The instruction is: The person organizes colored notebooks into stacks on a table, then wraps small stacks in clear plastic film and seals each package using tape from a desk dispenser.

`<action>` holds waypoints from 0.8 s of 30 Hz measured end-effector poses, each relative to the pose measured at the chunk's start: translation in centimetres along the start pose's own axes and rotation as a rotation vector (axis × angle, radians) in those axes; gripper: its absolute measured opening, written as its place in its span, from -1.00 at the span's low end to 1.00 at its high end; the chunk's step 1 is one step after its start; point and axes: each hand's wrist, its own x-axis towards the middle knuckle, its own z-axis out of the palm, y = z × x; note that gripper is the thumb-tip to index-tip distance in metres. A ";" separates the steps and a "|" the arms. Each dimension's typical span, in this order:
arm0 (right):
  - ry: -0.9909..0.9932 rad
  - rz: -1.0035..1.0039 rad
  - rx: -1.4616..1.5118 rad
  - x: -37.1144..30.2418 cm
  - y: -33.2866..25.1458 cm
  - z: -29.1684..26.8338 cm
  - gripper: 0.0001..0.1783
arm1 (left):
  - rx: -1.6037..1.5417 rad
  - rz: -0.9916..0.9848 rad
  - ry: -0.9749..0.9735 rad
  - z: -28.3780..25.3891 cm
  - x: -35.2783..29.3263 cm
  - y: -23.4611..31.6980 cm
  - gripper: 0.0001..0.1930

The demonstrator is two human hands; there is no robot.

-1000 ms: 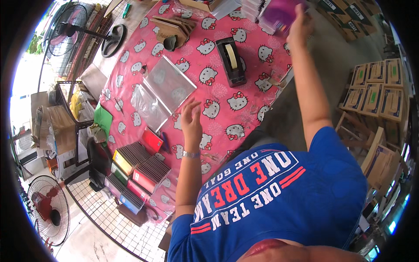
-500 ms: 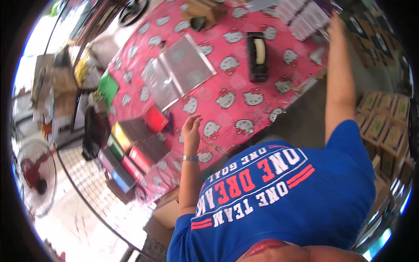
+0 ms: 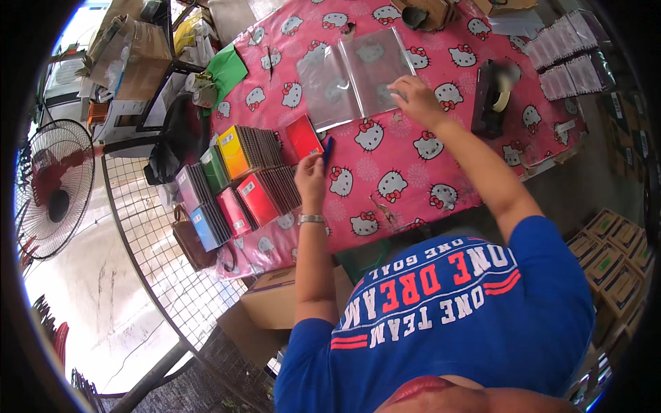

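Note:
My left hand (image 3: 310, 177) is at the lower edge of a small red notebook (image 3: 303, 135), its bent fingers closed at that edge. Against the notebook's right side lies a blue pen (image 3: 328, 149). My right hand (image 3: 418, 102) is open and holds nothing, its fingers slightly bent over the right edge of clear plastic sleeves (image 3: 330, 89) laid out flat. Left of my left hand stand several stacks of spiral notebooks, among them a yellow stack (image 3: 236, 153) and a red stack (image 3: 255, 195).
A black tape dispenser (image 3: 490, 103) stands right of my right hand. Beyond it lie wire-bound notebooks (image 3: 570, 51) in clear wrapping. A pink patterned cloth (image 3: 406, 162) covers the table. Cartons (image 3: 616, 258) are piled at the right, and a fan (image 3: 58, 189) stands at the left.
My right hand has come from the wrapped notebooks at the far right back to the plastic sleeves. The left hand has reached the red notebook. The whole view has shifted.

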 end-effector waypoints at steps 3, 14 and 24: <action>0.070 0.243 -0.066 1.3 2.1 2.7 -0.83 | 0.181 0.065 0.054 2.5 1.2 -1.7 -0.85; 0.178 0.401 -0.109 -2.6 -1.3 0.0 -0.80 | 0.582 0.296 -0.215 23.3 9.6 -0.7 -0.71; -0.059 0.346 -0.047 -4.0 -1.9 -1.1 -0.82 | 0.276 0.587 0.335 1.6 15.5 6.9 -0.86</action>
